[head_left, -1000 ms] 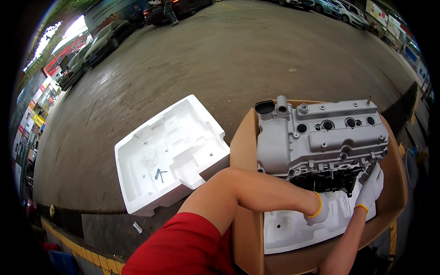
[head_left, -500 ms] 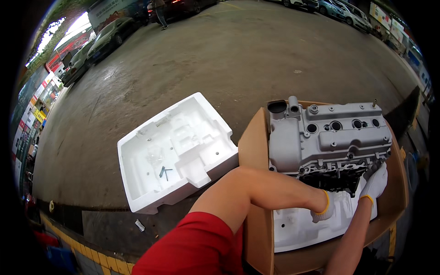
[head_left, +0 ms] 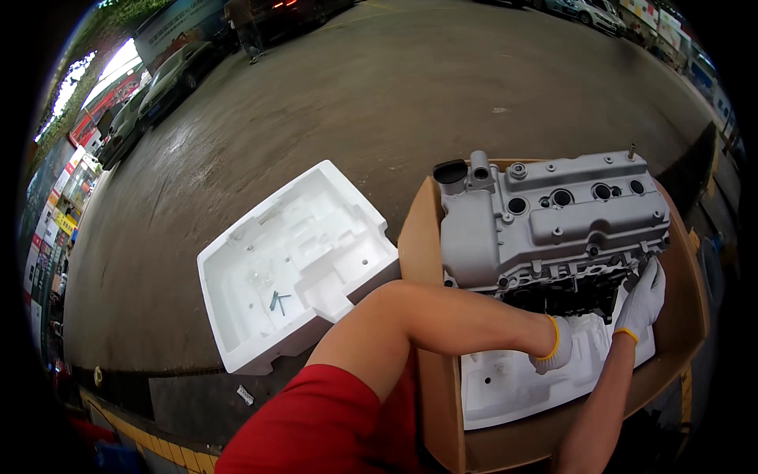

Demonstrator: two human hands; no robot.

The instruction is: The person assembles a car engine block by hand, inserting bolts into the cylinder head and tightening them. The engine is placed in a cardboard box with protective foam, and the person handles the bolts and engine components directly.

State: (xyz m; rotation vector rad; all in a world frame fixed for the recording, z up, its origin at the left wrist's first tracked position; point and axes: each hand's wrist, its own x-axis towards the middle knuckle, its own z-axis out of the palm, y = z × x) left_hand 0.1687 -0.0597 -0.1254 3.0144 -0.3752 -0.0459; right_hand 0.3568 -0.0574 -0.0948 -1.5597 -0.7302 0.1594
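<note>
Uneven support could tip the engine (head_left: 553,225) near, pinching the right hand (head_left: 643,299), fingers fairly straight, grip unclear; the left hand (head_left: 556,355) hides its fingers.

Grey-brown flr (head_left: 379,103) is carrying everything: wht foam tray (head_left: 316,207) is lying hollow side up, cardboard box (head_left: 439,395) is standing just rt of it, sm. pale packet (head_left: 245,395) is lying nr tray, cars (head_left: 170,83) are standing far lt.

parked car (head_left: 170,81), upper left | person (head_left: 245,30) nearby | yellow floor stripe (head_left: 162,447)
</note>
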